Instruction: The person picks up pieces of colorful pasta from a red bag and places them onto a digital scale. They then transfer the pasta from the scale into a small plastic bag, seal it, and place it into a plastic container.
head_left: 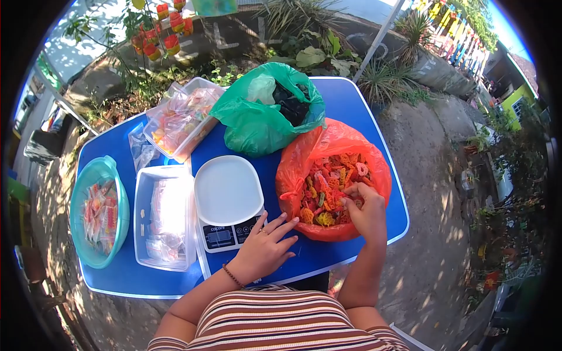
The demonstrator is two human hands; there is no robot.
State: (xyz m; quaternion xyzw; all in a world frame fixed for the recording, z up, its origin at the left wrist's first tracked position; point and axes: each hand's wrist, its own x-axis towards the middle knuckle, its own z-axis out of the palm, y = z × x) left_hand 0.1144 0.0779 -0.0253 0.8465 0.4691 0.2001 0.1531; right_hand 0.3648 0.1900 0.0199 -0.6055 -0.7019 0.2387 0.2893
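Note:
My left hand (262, 250) lies with fingers spread at the front right corner of the kitchen scale (220, 236), its fingertips between the scale and the red plastic bag (288, 181). A white square tray (229, 190) sits on the scale, and nothing shows in it. The red bag stands wide open, full of red, orange and yellow crackers (321, 185) with lacy shapes. Inside its mouth, my right hand (367, 209) pinches at the crackers with thumb and fingers. The piece between its fingertips is partly hidden.
A green plastic bag (252, 131) with black plastic inside stands behind the scale. To the left are a clear box (165, 266) with small plastic packets, a turquoise basin (122, 205) of filled packets, and another box (190, 146) heaped with packets. All stand on the blue folding table (341, 96).

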